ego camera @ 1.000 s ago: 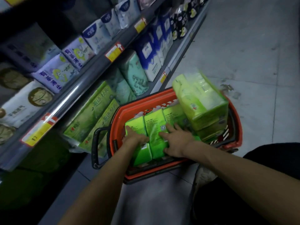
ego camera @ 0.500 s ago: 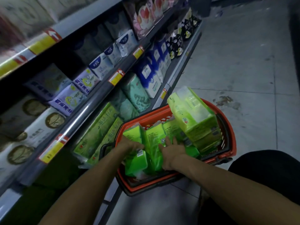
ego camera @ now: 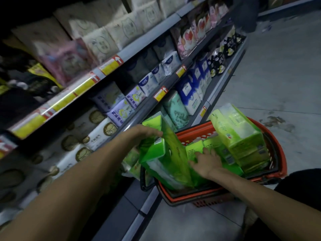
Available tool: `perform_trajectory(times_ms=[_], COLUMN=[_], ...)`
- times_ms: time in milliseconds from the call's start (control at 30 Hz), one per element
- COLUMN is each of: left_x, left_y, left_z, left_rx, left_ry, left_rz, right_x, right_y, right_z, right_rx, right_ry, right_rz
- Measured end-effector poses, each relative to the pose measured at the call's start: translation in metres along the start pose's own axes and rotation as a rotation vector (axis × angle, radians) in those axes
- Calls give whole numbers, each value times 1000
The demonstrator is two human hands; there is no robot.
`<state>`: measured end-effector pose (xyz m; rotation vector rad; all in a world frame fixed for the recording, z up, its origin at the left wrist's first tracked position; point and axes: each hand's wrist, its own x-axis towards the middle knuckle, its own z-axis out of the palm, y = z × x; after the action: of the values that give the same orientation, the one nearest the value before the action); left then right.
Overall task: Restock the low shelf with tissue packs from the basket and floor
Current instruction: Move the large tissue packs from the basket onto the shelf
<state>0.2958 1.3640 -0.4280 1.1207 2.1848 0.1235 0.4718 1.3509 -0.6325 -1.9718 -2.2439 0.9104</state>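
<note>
An orange basket (ego camera: 275, 173) stands on the floor beside the low shelf (ego camera: 149, 202), holding several green tissue packs. My left hand (ego camera: 144, 132) grips the top edge of a long green tissue pack (ego camera: 163, 157), which stands tilted and half lifted out of the basket's left end. My right hand (ego camera: 206, 162) lies with spread fingers on the smaller green packs (ego camera: 194, 150) in the basket's middle. A big pale-green multipack (ego camera: 239, 134) leans upright at the basket's right.
Shelves at the left carry white, purple, blue and teal tissue bags, with yellow price tags (ego camera: 160, 94) on the rails. More green packs (ego camera: 132, 159) sit on the low shelf behind the lifted one. Grey tiled floor (ego camera: 278, 75) stretches right; my dark-clad knee (ego camera: 298, 188) is bottom right.
My left hand has pulled the long green pack up and towards the shelf, out of the basket's left end. The right hand stays on the packs. The camera has tilted upward.
</note>
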Motion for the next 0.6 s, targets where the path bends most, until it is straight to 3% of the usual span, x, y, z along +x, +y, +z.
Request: perform_trajectory(times_ms=[133, 333, 467, 600], left_x=[-27, -76, -113, -134], left_y=[0, -29, -59, -95], left_z=[-54, -121, -133, -136], left_rx=[-41, -178, -277, -259], left_ry=[58, 165, 191, 138], left_rz=[62, 158, 205, 251], right_x=[-7, -43, -62, -74], right_y=[-17, -45, -56, -75], right_z=[-3, -33, -39, -43], right_rx=[437, 1433, 1690, 1741], right_ry=[45, -388, -529, -696], right_rz=[31, 42, 6, -114])
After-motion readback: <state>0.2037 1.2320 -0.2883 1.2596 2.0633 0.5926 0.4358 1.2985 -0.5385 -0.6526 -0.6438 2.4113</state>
